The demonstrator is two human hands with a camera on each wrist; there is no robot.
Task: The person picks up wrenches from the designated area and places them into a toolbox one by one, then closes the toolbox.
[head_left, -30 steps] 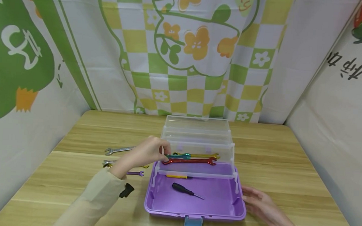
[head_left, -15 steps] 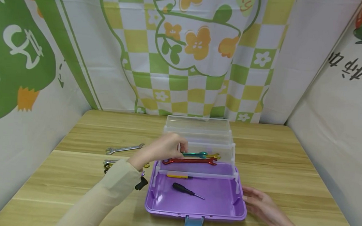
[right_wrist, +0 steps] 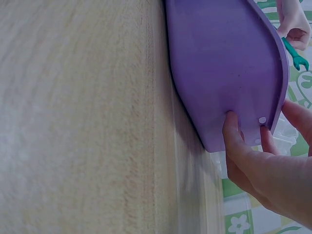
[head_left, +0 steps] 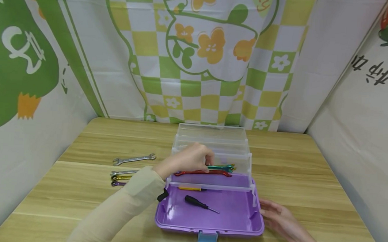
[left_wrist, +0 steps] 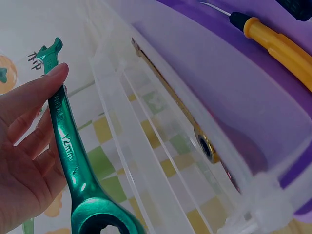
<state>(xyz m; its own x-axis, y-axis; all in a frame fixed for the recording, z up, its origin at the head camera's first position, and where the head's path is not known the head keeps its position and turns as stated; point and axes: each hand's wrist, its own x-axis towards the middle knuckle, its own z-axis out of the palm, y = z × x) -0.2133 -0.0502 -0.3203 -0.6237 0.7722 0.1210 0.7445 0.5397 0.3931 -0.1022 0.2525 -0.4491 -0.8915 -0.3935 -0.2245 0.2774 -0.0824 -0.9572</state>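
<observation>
Left hand [head_left: 188, 158] has travelled rightward over the clear tray [head_left: 244, 164] of the purple toolbox [head_left: 208, 224] since a second ago, carrying the green wrench [head_left: 221, 167] with it; its fingers pinch the wrench's shank, ring end near the palm, open end pointing away. The wrench now lies beyond the fingertips, just above the red wrench [head_left: 202, 172] and beside a gold one already in the tray, so placing it there looks nearly done. Right hand [head_left: 279, 218] has stayed put, fingers loosely spread, thumb and fingertips pressing the toolbox's outer wall. To the left hand's left, three more wrenches [head_left: 125, 168] wait on the table [head_left: 310, 171].
</observation>
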